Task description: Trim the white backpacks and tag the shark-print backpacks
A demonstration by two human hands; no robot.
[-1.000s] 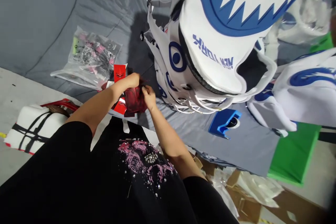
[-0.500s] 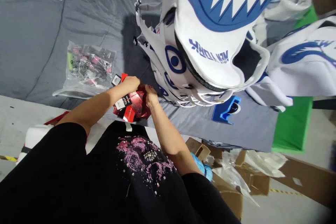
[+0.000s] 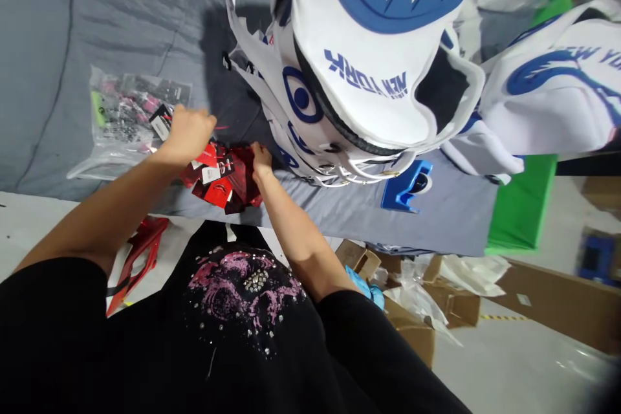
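A bundle of red and black hang tags [image 3: 220,178] in a reddish clear bag lies on the grey cloth-covered table [image 3: 97,32] at its near edge. My right hand [image 3: 261,158] pinches the bundle's right side. My left hand [image 3: 188,132] is closed above the bundle's left side, fingers curled around a tag pulled from it. Just right of my hands stands a big white and blue golf bag [image 3: 359,71] with a shark-mouth print and "NEW YORK" lettering.
A clear plastic bag of small pink and black parts [image 3: 129,116] lies left of my hands. A blue plastic piece [image 3: 405,184] rests under the golf bag. More white and blue bags [image 3: 557,103] lie at right. Cardboard boxes [image 3: 436,310] and plastic wrap sit on the floor.
My left hand has lifted up and to the left away from the tag bundle. My right hand stays on the bundle. The view has shifted to the right and down.
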